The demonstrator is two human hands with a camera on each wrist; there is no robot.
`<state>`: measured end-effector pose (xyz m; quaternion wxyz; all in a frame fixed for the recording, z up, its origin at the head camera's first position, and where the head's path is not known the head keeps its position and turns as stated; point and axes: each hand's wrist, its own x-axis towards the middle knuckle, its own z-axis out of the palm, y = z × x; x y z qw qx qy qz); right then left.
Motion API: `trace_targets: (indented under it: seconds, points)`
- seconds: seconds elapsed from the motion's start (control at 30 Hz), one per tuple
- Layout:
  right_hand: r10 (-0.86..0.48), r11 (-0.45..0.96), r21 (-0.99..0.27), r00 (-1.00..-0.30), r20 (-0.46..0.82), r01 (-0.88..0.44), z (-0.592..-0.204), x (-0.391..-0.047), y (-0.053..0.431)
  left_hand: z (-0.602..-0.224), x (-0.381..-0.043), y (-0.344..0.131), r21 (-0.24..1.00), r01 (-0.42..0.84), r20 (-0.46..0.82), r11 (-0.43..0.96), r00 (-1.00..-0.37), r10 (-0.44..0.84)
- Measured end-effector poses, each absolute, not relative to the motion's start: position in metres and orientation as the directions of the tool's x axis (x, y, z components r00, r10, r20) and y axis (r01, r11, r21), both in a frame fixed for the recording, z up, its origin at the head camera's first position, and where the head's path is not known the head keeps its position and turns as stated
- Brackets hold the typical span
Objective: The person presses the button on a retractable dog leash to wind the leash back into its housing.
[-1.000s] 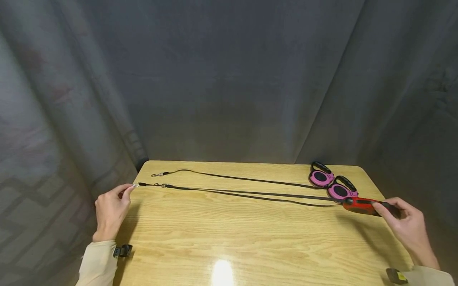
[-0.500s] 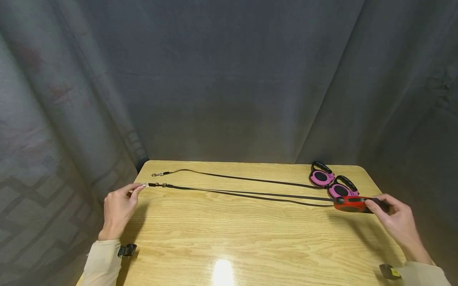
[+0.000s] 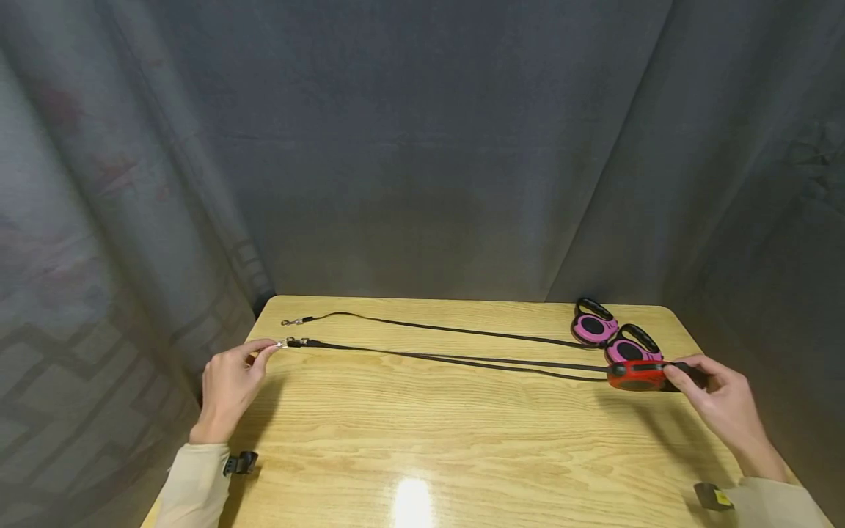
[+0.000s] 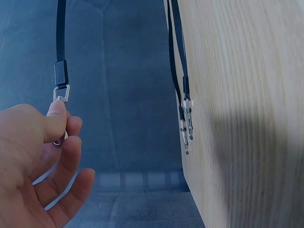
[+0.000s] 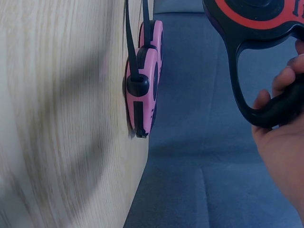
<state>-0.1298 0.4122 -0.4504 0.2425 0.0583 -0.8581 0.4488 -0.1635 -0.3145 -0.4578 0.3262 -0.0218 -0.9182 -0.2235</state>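
Left hand [image 3: 229, 389] pinches metal clip [image 3: 284, 343] near left edge of worktop [image 3: 475, 447]; right hand [image 3: 722, 405] grips red reel [image 3: 635, 375], apparently by its handle [image 5: 275, 115].

place: curtained-off workspace | grey drapes [image 3: 409, 161] on three sides | wood-grain table [image 3: 502, 433]

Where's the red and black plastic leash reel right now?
The red reel is at right in the head view, held by the right hand, pictured just below the nearer pink and black reel.
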Motion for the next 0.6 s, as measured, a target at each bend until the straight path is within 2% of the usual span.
trace_targets:
  seconds: [0.3, 0.6]
  points:
    - [0.084, 0.579, -0.740, -0.877, 0.472, -0.343, -0.454, -0.133, 0.409, -0.456, -0.160, -0.307, 0.371, 0.213, 0.601, 0.904, -0.797, -0.059]
    - [0.063, 0.608, -0.739, -0.909, 0.411, -0.292, -0.451, -0.135, 0.405, -0.456, -0.160, -0.303, 0.356, 0.229, 0.599, 0.906, -0.800, -0.033]
